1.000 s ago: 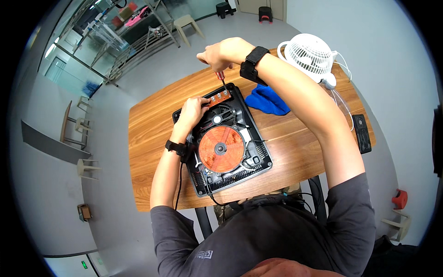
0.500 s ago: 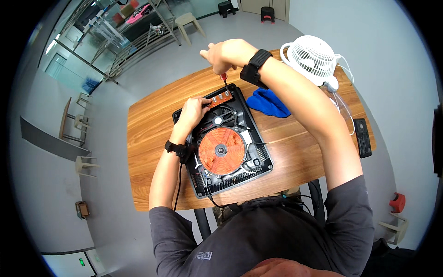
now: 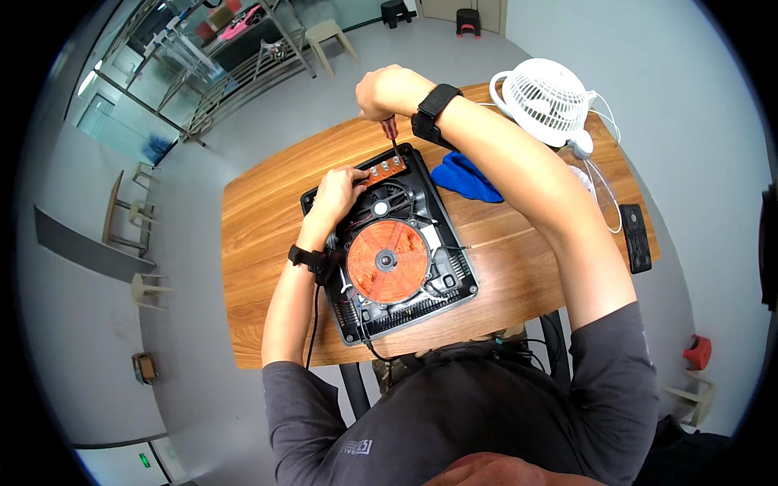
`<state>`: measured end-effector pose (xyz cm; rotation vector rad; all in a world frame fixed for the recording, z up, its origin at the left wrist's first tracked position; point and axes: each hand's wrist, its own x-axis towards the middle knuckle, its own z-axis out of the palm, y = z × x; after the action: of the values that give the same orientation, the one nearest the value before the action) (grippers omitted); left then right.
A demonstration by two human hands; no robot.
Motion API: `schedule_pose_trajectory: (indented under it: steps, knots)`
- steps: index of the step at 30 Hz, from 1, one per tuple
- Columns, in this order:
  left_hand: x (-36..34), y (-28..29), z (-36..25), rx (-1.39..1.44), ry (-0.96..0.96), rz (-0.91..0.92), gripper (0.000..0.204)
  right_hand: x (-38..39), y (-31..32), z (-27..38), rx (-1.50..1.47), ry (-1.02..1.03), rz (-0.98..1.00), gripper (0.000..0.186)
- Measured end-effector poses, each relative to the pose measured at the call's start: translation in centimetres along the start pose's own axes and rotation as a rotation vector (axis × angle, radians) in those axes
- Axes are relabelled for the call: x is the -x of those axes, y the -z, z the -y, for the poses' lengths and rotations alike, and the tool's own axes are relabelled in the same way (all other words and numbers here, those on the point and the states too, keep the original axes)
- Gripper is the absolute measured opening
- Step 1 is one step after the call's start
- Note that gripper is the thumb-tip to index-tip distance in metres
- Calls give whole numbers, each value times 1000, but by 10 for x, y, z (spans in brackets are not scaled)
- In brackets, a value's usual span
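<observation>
An opened black appliance housing [image 3: 347,332] lies on the wooden table, with a round copper-coloured coil [image 3: 373,259] inside and a narrow orange circuit board [image 3: 381,172] at its far end. My left hand [image 3: 337,196] has its fingers closed on the board's left end. Above the far right corner, my right hand [image 3: 382,93] grips the red-handled screwdriver [image 3: 390,128], whose shaft points down onto the board's right part; the exact contact at the tip is too small to tell. Black straps circle both wrists. Wires run among the housing's parts and off its near edge.
On the wooden table [image 3: 263,227], a blue cloth [image 3: 466,180] lies right of the housing, a white fan [image 3: 541,101] with cables stands at the back right, and a black object [image 3: 636,239] lies at the right edge. Stools [image 3: 328,36] and metal shelving [image 3: 243,69] stand beyond.
My right hand has shifted slightly, and its raised fingers have curled closer round the screwdriver handle. My left hand stays in place on the board.
</observation>
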<state>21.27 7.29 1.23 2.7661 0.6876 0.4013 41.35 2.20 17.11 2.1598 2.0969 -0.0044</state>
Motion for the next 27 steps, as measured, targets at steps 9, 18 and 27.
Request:
schedule_pose_trajectory:
  steps: [9, 18, 27]
  knots:
    - [3, -1, 2, 20, 26, 8, 34, 23, 16, 4, 29, 87, 154, 22]
    - [1, 4, -3, 14, 15, 3, 33, -6, -5, 10, 4, 18, 46, 38]
    - [2, 5, -4, 24, 31, 20, 31, 13, 8, 1, -52, 87, 216, 26]
